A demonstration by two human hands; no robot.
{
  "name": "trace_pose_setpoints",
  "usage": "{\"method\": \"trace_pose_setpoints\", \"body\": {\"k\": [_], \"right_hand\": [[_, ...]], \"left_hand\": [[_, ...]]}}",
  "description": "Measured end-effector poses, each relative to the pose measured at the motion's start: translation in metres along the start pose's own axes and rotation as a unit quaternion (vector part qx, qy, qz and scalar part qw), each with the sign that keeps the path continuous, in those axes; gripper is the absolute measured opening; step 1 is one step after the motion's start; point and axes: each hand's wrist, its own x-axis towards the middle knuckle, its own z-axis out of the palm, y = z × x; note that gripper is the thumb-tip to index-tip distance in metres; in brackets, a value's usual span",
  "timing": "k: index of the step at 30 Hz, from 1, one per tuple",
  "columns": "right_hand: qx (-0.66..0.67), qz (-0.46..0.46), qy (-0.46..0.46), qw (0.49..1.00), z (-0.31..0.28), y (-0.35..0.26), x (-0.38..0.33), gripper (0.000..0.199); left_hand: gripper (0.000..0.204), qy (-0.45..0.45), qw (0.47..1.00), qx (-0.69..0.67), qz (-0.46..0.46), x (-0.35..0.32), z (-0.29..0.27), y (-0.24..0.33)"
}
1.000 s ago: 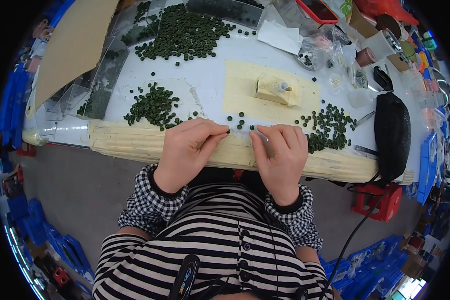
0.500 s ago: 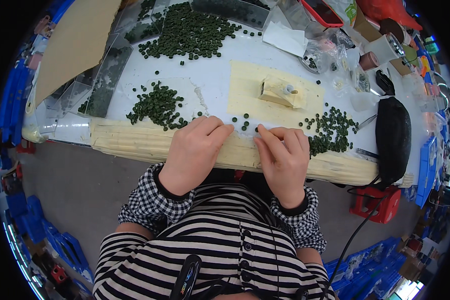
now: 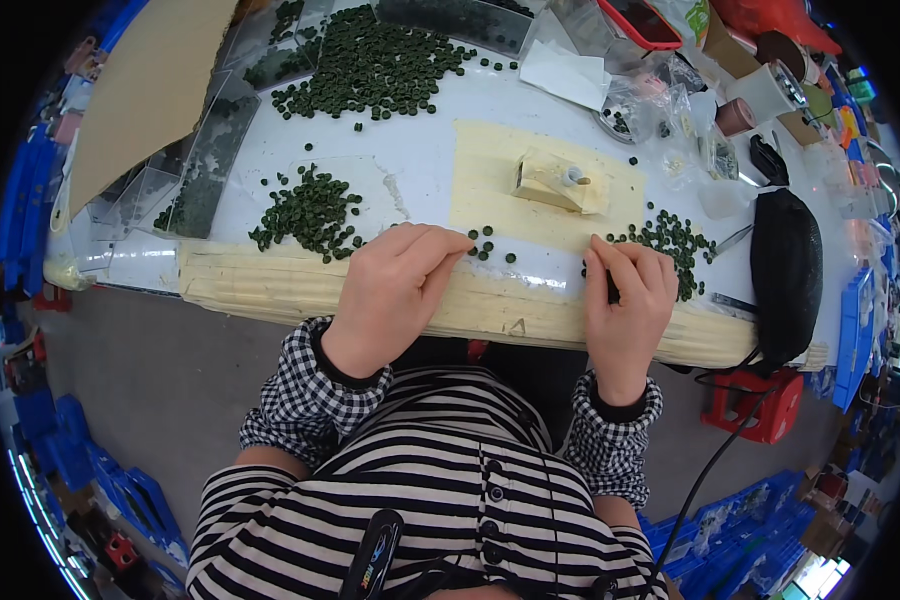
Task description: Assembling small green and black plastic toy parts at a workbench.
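Note:
Small dark green, bead-like round pieces lie loose on the white tabletop. My left hand point(image 3: 395, 295) is closed, thumb and index fingertips brought together beside a few of these green pieces point(image 3: 485, 246); what the fingertips hold, if anything, is hidden. One single green piece point(image 3: 511, 257) rests a little to their right. My right hand point(image 3: 630, 305) has curled fingers, with thumb and index tips close together at the left edge of a small pile of green pieces point(image 3: 670, 238). Part of that pile is covered by the hand, and I cannot see what the fingers grip.
A taped block with a small peg point(image 3: 562, 185) stands on a yellow taped patch point(image 3: 480, 180). Green pieces form a pile at left point(image 3: 310, 215) and a bigger heap point(image 3: 370, 65) behind. Padding point(image 3: 260, 285) lines the front edge. A black pouch point(image 3: 785, 275) sits at right.
My right hand has moved right, from the loose pieces to the right-hand pile. A single green piece that was at its fingertips now lies on the table. My left hand has barely moved.

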Motion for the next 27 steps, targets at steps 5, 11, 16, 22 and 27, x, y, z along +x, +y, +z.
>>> {"method": "trace_pose_setpoints", "body": {"k": [5,11,16,22,27], "right_hand": [[0.082,-0.016,-0.031,0.996,0.003,-0.01,-0.005,0.016],[-0.015,0.018,0.023,0.999,-0.001,0.007,0.001,0.013],[-0.023,0.002,0.003,1.0,0.003,0.004,0.003,0.009],[0.107,0.0,-0.039,0.993,0.001,-0.011,0.003,0.01],[0.108,0.006,-0.029,0.994,-0.005,-0.009,0.002,0.012]], "left_hand": [[0.014,0.041,0.998,0.056,-0.01,0.0,-0.017,-0.011],[0.015,0.033,0.989,0.139,-0.036,-0.002,-0.04,-0.013],[0.015,-0.017,0.988,0.152,-0.034,-0.004,-0.043,-0.007],[0.015,-0.035,0.991,0.124,-0.036,-0.008,-0.038,-0.011],[0.011,-0.042,0.99,0.136,-0.016,-0.008,-0.037,-0.007]]}}
